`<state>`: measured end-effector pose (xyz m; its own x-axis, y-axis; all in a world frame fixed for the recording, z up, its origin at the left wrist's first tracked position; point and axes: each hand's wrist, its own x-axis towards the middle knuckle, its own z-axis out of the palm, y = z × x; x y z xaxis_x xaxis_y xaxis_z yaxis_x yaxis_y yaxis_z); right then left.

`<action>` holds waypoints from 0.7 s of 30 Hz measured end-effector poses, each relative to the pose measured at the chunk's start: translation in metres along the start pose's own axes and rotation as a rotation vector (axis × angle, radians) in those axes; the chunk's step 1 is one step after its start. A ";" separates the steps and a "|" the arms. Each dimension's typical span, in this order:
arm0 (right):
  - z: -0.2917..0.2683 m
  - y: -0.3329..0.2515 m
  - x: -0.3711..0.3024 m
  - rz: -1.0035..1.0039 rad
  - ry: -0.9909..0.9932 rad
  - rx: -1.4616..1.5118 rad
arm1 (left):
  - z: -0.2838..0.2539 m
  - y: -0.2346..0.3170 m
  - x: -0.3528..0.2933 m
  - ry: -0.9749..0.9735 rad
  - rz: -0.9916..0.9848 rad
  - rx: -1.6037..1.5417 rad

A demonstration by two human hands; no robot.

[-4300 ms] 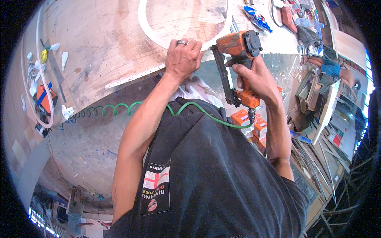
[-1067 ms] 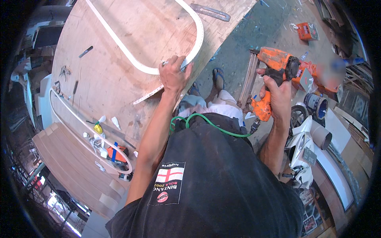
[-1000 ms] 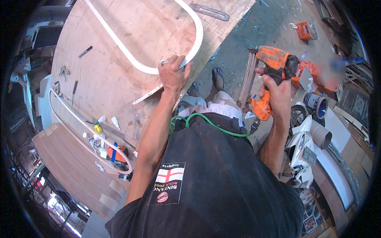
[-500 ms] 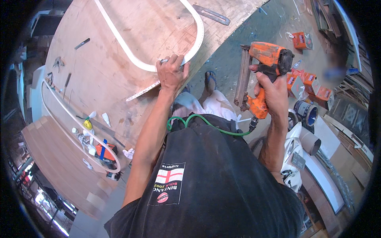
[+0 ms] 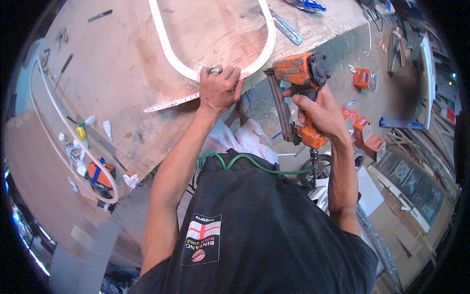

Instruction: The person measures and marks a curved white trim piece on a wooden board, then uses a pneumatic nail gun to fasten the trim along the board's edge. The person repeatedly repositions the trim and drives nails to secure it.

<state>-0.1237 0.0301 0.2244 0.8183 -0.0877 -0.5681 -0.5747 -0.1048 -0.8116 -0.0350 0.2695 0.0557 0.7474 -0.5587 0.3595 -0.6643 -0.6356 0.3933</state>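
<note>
My left hand (image 5: 220,90), a ring on one finger, is closed over the bottom bend of a white curved frame strip (image 5: 172,58) lying on the wooden table. A white strip with dark marks along it (image 5: 171,104) runs out from beside that hand toward the lower left, along the table edge. In my right hand (image 5: 320,112) is an orange pneumatic nail gun (image 5: 293,68), its magazine pointing down. The gun is held off the table, to the right of the frame strip. A green air hose (image 5: 264,169) leads from its base across my waist.
The wooden table (image 5: 122,59) carries a slotted metal bar (image 5: 288,28), a dark marker (image 5: 100,15) and pliers (image 5: 62,36). A long looped white strip (image 5: 54,115) and an orange-black power tool (image 5: 101,174) lie at left. Orange boxes (image 5: 362,78) stand on the floor at right.
The nail gun in my right hand has come left, closer to my left hand. The whole view has shifted, and my left hand stays closed on the frame strip.
</note>
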 end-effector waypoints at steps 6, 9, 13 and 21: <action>0.007 -0.017 0.019 0.028 -0.012 -0.118 | -0.004 0.002 0.000 -0.024 -0.025 -0.016; 0.007 -0.023 0.025 0.039 -0.028 -0.168 | -0.003 0.002 0.001 -0.042 -0.038 -0.016; 0.005 -0.024 0.028 0.038 -0.023 -0.238 | -0.001 0.003 0.001 -0.045 -0.040 -0.019; 0.013 -0.027 0.024 0.046 0.026 -0.319 | 0.000 0.002 0.000 -0.005 -0.035 -0.031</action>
<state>-0.0880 0.0434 0.2309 0.7929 -0.1242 -0.5966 -0.5894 -0.4052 -0.6989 -0.0364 0.2682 0.0561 0.7703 -0.5387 0.3412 -0.6375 -0.6381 0.4318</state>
